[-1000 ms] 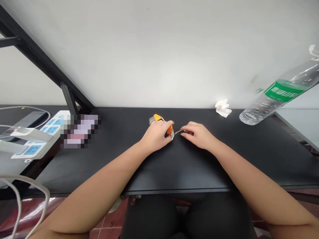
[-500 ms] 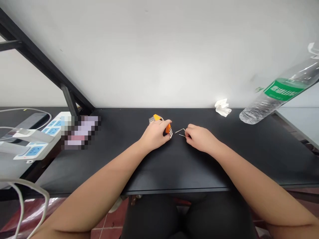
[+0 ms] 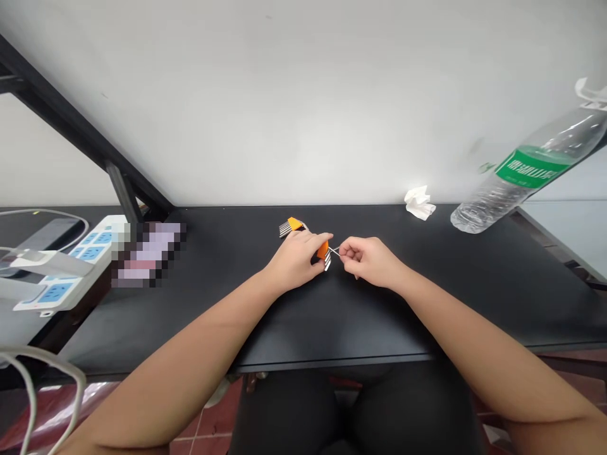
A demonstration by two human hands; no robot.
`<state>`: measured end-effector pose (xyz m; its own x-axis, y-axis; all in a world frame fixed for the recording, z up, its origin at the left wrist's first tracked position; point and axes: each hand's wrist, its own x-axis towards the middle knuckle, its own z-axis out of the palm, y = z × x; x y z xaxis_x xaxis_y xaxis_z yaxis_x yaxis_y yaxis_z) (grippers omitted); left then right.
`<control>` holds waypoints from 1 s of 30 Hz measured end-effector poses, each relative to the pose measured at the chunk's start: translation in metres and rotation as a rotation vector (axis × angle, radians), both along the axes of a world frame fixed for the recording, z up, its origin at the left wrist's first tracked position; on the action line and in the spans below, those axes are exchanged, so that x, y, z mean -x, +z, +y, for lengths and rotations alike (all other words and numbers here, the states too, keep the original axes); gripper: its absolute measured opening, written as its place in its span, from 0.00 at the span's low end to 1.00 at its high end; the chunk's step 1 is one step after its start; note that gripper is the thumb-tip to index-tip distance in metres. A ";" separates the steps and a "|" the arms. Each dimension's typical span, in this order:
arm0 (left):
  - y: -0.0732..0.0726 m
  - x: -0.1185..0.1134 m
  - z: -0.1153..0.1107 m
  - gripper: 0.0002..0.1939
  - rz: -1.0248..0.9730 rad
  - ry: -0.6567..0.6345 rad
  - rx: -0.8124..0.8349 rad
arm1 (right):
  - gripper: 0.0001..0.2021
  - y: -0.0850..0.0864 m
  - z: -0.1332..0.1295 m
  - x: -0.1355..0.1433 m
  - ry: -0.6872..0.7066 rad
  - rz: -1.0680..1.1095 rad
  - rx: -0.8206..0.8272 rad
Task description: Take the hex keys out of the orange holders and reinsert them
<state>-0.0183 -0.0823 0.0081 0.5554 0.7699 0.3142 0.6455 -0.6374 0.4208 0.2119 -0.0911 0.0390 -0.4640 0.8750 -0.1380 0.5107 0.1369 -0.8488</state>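
Hands: both rest over the middle of the black tabletop [image 3: 379,322]; the left hand [image 3: 294,260] curls with thumb and fingers narrowed on the orange holder [image 3: 323,250], and the right hand [image 3: 372,260] pinches the thin metal rods [image 3: 335,251] at its fingertips.
Change from the earlier frame: half a second ago the rods stood apart from the orange holder, with a gap between; now their left ends reach its rod side, and the right hand sits a little further left. The left hand keeps its grip. The whole view has shifted slightly.
Count: two hands, two holders in view, one bottle [image 3: 516,174], one crumpled tissue [image 3: 420,203], one power strip [image 3: 71,268]. About two thin rods show between the hands, though their overlap makes this hard to tell.
Rod direction: the long axis runs mostly left to right, left ends slightly farther than the right.
Orange holder direction: its silver prongs point toward the near side.
Yellow holder: the yellow holder [image 3: 294,224] lies just beyond the left hand, prongs pointing left and slightly near; whether it joins the orange one beneath the hand cannot be told.
Right side: tissue near the wall [image 3: 294,114], bottle leaning farther right.
Left side: power strip, beside a pixelated object [image 3: 149,256].
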 end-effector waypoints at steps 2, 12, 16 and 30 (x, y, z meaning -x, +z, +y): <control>0.001 0.000 0.000 0.26 0.000 -0.006 -0.006 | 0.03 0.000 0.000 0.000 -0.008 0.023 0.011; 0.002 -0.002 -0.004 0.24 0.042 -0.062 -0.025 | 0.04 -0.001 0.000 0.000 -0.033 0.094 0.092; 0.002 -0.003 -0.004 0.25 0.041 -0.044 0.001 | 0.04 -0.001 -0.001 -0.001 -0.043 0.112 0.115; 0.002 0.000 -0.002 0.25 0.031 -0.037 -0.027 | 0.03 0.007 -0.001 -0.001 -0.094 0.109 0.165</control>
<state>-0.0183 -0.0843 0.0101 0.5932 0.7402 0.3167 0.6335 -0.6719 0.3837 0.2130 -0.0918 0.0456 -0.4013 0.8850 -0.2361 0.4185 -0.0521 -0.9067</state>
